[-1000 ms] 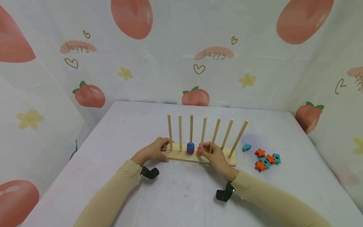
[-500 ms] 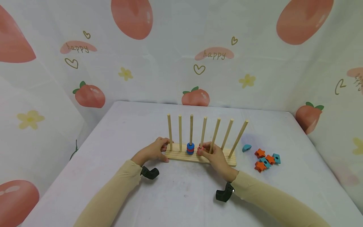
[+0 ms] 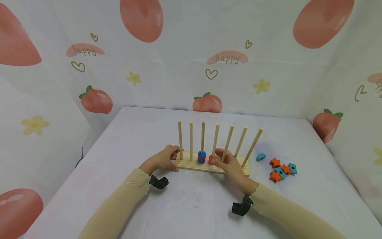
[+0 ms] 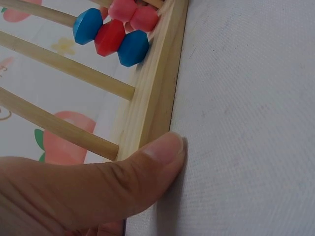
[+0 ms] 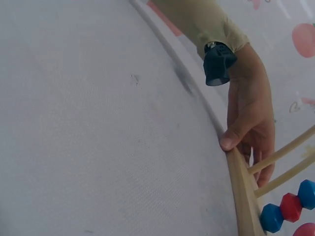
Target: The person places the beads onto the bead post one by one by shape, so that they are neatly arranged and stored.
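My left hand (image 3: 162, 160) grips the left end of a wooden pegboard (image 3: 194, 164), its thumb (image 4: 165, 147) against the front edge and the other fingers behind. Several upright pegs rise from the board. On the third peg from the left sits a stack of beads (image 3: 201, 157), red between two blue. Pink beads (image 4: 133, 14) are low on the fourth peg. My right hand (image 3: 234, 168) is just right of them, fingers spread apart around the neighbouring peg and holding nothing that I can see. The right wrist view shows the left hand (image 5: 253, 113) on the board's end.
Right of the board lie loose pieces: orange stars (image 3: 275, 176), teal squares (image 3: 292, 168) and a teal half-round piece (image 3: 261, 157). The white-covered table (image 3: 185, 205) meets a fruit-printed cloth (image 3: 167, 76) at the back and sides.
My right hand has let go of the pink beads and drawn slightly right, its fingers opening. The left hand keeps its grip on the board. The head view has shifted a little.
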The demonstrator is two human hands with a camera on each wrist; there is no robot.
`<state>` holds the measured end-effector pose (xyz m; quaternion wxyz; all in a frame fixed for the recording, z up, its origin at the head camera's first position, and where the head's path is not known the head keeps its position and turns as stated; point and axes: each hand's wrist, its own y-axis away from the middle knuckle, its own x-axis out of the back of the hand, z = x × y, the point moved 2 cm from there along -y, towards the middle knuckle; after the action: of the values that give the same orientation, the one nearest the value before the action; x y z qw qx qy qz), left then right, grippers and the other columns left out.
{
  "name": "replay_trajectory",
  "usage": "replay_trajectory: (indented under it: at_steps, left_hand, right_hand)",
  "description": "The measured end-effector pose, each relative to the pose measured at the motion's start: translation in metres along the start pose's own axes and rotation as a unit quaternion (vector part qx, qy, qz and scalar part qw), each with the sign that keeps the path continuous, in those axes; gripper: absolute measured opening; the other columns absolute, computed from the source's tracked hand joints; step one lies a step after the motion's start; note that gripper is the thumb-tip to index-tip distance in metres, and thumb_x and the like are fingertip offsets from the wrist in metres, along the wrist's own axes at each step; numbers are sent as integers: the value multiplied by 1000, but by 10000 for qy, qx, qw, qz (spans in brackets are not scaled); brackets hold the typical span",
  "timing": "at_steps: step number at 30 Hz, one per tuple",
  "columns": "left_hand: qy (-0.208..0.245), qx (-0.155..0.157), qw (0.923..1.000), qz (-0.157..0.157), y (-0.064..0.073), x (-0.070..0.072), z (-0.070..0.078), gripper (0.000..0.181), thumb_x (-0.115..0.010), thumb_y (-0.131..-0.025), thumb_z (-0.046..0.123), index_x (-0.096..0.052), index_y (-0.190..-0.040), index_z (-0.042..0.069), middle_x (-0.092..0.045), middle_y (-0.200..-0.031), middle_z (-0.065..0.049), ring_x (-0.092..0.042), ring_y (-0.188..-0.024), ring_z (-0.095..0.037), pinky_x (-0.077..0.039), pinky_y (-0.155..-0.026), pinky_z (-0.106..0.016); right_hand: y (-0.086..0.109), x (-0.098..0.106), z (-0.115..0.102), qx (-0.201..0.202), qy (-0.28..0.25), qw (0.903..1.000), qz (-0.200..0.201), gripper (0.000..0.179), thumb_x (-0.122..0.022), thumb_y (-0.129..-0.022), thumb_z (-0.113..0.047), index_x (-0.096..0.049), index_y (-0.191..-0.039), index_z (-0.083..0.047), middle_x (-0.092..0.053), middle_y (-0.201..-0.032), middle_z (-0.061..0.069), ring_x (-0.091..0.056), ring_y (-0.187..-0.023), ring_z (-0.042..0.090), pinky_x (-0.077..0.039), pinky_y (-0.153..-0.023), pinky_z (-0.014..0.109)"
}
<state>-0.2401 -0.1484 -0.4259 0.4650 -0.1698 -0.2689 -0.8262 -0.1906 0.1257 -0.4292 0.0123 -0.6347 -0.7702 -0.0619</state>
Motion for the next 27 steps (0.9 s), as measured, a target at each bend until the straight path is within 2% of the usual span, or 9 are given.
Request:
replay_trajectory:
  at_steps: [3, 8, 12, 16, 19, 20, 22, 24, 27]
  left_hand:
    - [-2, -56, 10000, -4, -1, 0, 0, 79, -84, -66, -7, -48, -136, 5, -38, -123, -16, -46, -120, -29, -42, -104, -41]
    - [-29, -141, 9999, 14, -1, 0, 1, 78, -84, -64, -7, -50, -134, 4, -38, -122, -16, -47, -116, -27, -43, -103, -40]
    - [-1, -126, 9999, 16, 0, 0, 1, 79, -85, -64, -7, -50, -134, 4, -37, -123, -16, -46, -115, -27, -43, -102, -40]
    - [27, -76, 10000, 23, 0, -1, 1, 78, -84, -65, -8, -50, -133, 5, -37, -123, -15, -46, -116, -27, -43, -103, -39]
    - [12, -59, 10000, 28, -1, -2, 1, 78, -84, -65, -9, -50, -134, 5, -37, -122, -15, -46, -116, -27, -44, -103, -39]
    - [23, -44, 10000, 26, -1, -2, 0, 78, -84, -65, -9, -49, -134, 5, -38, -121, -15, -46, -116, -27, -44, -103, -39]
    - [4, -29, 10000, 30, -1, -2, 0, 79, -84, -65, -8, -49, -135, 5, -38, -122, -15, -46, -117, -28, -43, -103, -39]
    - [-18, -13, 10000, 46, -1, -1, 0, 79, -84, -66, -8, -49, -135, 6, -38, -123, -15, -46, -118, -28, -43, -103, -39]
    - [-38, -54, 10000, 36, -1, -1, 0, 78, -84, -66, -7, -49, -135, 5, -37, -125, -16, -46, -119, -28, -43, -103, -40]
  right_hand:
    - [10, 6, -5, -12, 199, 9993, -301, 64, -63, -92, -4, -31, -147, 3, -32, -153, 23, -27, -143, 37, -25, -116, 48]
    - [30, 19, -17, -482, 554, 9938, -831, 87, -68, -89, -12, -12, -155, -7, -11, -161, 18, -11, -147, 38, -17, -117, 53]
    - [47, 34, -31, -599, 761, 9861, -1348, 90, -68, -90, -17, -8, -156, -8, -7, -161, 20, -9, -146, 42, -19, -115, 58]
    - [62, 50, -48, -227, 987, 9781, -1817, 85, -66, -92, -18, -12, -155, -3, -11, -159, 24, -12, -144, 48, -21, -112, 62]
    - [71, 60, -61, -44, 1206, 9736, -1938, 78, -66, -92, -22, -20, -154, -5, -16, -160, 20, -14, -144, 47, -23, -111, 63]
    - [74, 63, -65, 26, 1298, 9723, -1945, 76, -66, -92, -22, -23, -153, -6, -18, -159, 18, -16, -144, 46, -24, -111, 62]
    - [81, 68, -73, 190, 1442, 9701, -1941, 71, -65, -92, -21, -28, -152, -7, -22, -159, 16, -19, -143, 45, -30, -113, 51]
    - [88, 74, -80, 292, 1701, 9675, -1848, 66, -65, -93, -23, -34, -150, -12, -29, -157, 12, -25, -141, 45, -38, -110, 41]
    - [96, 82, -89, 770, 1805, 9662, -1670, 58, -64, -93, -17, -41, -147, -15, -38, -153, 5, -37, -139, 23, -43, -101, 21]
